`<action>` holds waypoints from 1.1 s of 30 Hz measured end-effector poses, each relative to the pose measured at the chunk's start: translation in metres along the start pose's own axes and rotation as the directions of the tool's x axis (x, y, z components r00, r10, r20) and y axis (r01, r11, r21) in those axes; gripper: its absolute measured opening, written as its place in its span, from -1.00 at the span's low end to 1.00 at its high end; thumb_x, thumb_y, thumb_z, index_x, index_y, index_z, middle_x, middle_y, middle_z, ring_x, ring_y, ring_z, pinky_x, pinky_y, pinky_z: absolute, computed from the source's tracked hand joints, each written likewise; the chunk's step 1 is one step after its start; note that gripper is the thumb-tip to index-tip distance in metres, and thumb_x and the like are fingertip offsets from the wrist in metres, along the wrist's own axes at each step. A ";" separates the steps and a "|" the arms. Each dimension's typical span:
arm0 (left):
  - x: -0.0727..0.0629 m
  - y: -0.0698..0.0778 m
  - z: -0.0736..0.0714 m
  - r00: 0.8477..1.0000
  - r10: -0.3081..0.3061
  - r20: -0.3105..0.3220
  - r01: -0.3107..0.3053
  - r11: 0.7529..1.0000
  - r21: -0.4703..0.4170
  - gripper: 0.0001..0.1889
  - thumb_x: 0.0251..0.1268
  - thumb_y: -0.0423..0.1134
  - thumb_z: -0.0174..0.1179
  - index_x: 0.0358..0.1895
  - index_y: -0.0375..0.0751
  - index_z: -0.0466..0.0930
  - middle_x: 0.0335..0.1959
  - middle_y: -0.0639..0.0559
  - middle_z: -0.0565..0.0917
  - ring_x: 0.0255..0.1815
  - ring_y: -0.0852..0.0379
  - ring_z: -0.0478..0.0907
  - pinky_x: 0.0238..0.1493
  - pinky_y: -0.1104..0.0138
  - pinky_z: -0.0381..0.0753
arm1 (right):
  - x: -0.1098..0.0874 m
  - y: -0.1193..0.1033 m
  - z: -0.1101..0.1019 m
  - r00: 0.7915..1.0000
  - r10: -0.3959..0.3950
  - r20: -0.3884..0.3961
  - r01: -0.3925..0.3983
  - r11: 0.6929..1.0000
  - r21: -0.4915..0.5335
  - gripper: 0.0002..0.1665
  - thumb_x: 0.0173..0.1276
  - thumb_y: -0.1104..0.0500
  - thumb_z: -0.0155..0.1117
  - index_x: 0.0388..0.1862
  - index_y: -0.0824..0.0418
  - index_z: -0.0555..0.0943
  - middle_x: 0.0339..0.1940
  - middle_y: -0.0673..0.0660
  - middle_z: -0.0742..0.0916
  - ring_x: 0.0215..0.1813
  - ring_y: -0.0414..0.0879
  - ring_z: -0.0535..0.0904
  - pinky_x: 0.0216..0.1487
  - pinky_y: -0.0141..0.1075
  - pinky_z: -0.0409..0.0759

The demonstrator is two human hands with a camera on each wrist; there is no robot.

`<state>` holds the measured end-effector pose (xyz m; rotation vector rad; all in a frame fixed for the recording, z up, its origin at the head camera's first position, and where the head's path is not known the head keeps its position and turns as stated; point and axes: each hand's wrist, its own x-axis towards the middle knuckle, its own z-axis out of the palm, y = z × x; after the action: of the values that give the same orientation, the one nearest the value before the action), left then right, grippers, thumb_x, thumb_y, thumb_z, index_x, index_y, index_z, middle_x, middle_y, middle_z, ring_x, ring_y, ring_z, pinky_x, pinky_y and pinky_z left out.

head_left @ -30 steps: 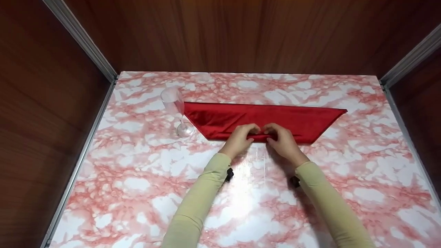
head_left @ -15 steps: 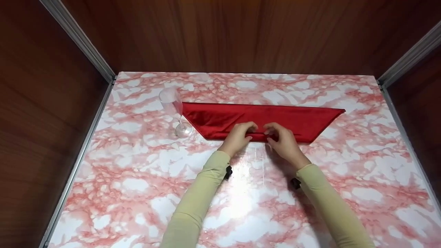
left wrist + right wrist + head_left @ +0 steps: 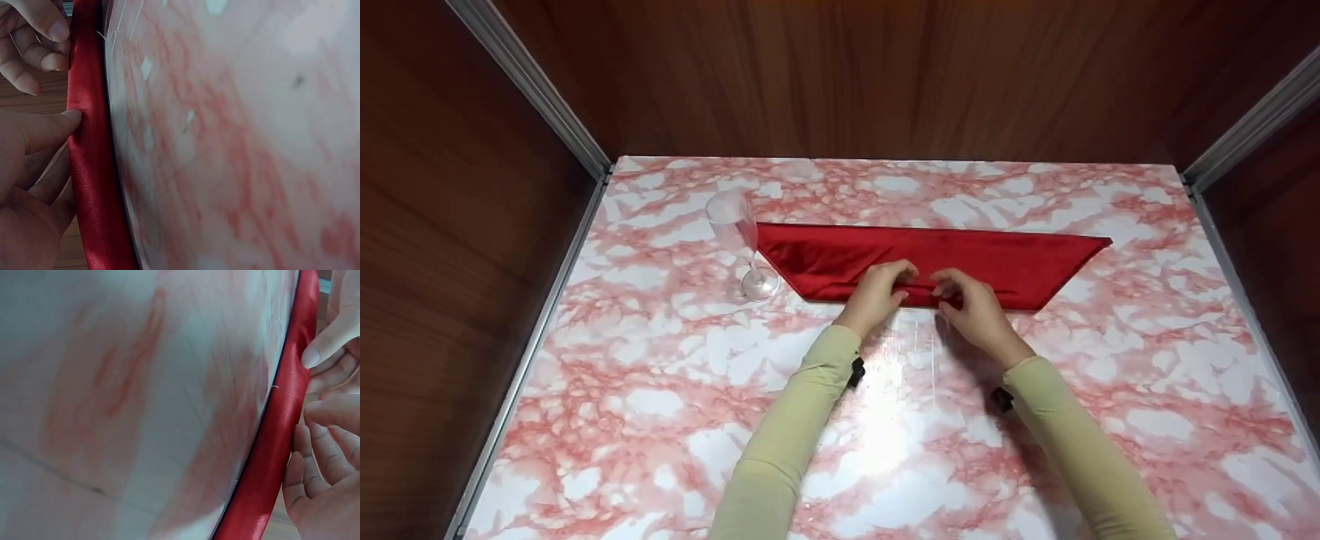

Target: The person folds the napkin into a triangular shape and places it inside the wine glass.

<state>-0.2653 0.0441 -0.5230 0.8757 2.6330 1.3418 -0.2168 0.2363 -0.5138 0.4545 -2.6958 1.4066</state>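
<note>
A red satin cloth napkin point(image 3: 960, 251) lies as a wide trapezoid, its near edge turned into a narrow roll point(image 3: 98, 169). At the middle of that edge, my left hand point(image 3: 874, 296) holds the roll; its thumb presses the satin in the left wrist view, with the fingers behind. Just to the right, my right hand point(image 3: 975, 307) curves over the same roll, thumb on the near side and fingers beyond. In the right wrist view its bent fingertips point(image 3: 301, 439) are right at the fold. A small gap separates the two hands.
A clear stemmed glass point(image 3: 760, 283) stands upright at the napkin's left end, close to its corner. The table point(image 3: 660, 450) has a red and white marbled top. Dark wood panels point(image 3: 840, 82) enclose its back and both sides.
The hands have drawn slightly apart, and the left fingers have shifted a little away from me. The napkin's near edge sits slightly farther back. The glass stays where it was.
</note>
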 end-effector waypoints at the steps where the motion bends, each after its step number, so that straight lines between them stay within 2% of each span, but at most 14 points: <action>1: 0.000 0.000 0.000 1.000 -0.001 -0.004 0.001 1.000 0.006 -0.68 0.13 -0.59 0.24 -0.02 -0.32 0.59 -0.10 -0.08 0.67 -0.03 0.15 0.56 0.04 0.47 0.44 | 0.000 0.000 0.000 1.000 0.000 0.000 0.000 1.000 -0.002 -0.53 0.13 0.58 0.20 0.05 0.36 0.54 -0.27 0.22 0.68 -0.16 0.01 0.57 -0.09 -0.14 0.54; 7: 0.000 -0.001 0.000 1.000 0.007 -0.029 -0.007 1.000 0.029 -0.67 0.12 -0.59 0.24 -0.03 -0.29 0.58 -0.09 -0.06 0.67 -0.01 0.16 0.56 0.04 0.48 0.44 | 0.000 0.000 0.000 1.000 0.006 0.004 -0.006 1.000 -0.016 -0.52 0.12 0.58 0.18 0.06 0.36 0.54 -0.28 0.22 0.68 -0.21 0.01 0.59 -0.13 -0.17 0.56; 15: 0.001 0.001 0.001 0.999 0.015 -0.045 -0.014 1.000 0.024 -0.67 0.12 -0.61 0.22 -0.03 -0.31 0.58 -0.08 -0.06 0.67 -0.01 0.17 0.56 0.05 0.49 0.43 | 0.001 0.003 -0.001 1.000 0.020 0.015 -0.020 1.000 -0.023 -0.51 0.13 0.57 0.20 0.08 0.37 0.52 -0.25 0.22 0.69 -0.15 0.02 0.59 -0.07 -0.14 0.54; 24: 0.003 0.008 0.001 1.000 0.019 -0.012 -0.019 1.000 -0.008 -0.67 0.11 -0.51 0.31 -0.01 -0.31 0.58 -0.04 -0.06 0.65 0.05 0.15 0.54 0.09 0.50 0.40 | 0.005 0.005 -0.002 0.999 0.031 0.016 -0.030 0.999 -0.033 -0.48 0.12 0.57 0.21 0.11 0.35 0.52 -0.21 0.22 0.69 -0.11 0.04 0.58 -0.08 -0.13 0.54; 33: 0.006 0.007 0.003 0.999 0.039 0.015 -0.038 0.999 -0.006 -0.64 0.07 -0.59 0.28 -0.02 -0.29 0.59 -0.05 -0.07 0.66 0.03 0.17 0.55 0.08 0.50 0.40 | 0.010 0.007 -0.003 0.999 0.047 0.026 -0.046 0.998 -0.030 -0.45 0.11 0.57 0.21 0.11 0.30 0.52 -0.13 0.24 0.68 -0.01 0.06 0.56 0.05 -0.08 0.50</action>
<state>-0.2662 0.0520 -0.5185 0.9366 2.6129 1.3458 -0.2283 0.2403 -0.5156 0.4137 -2.7612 1.3803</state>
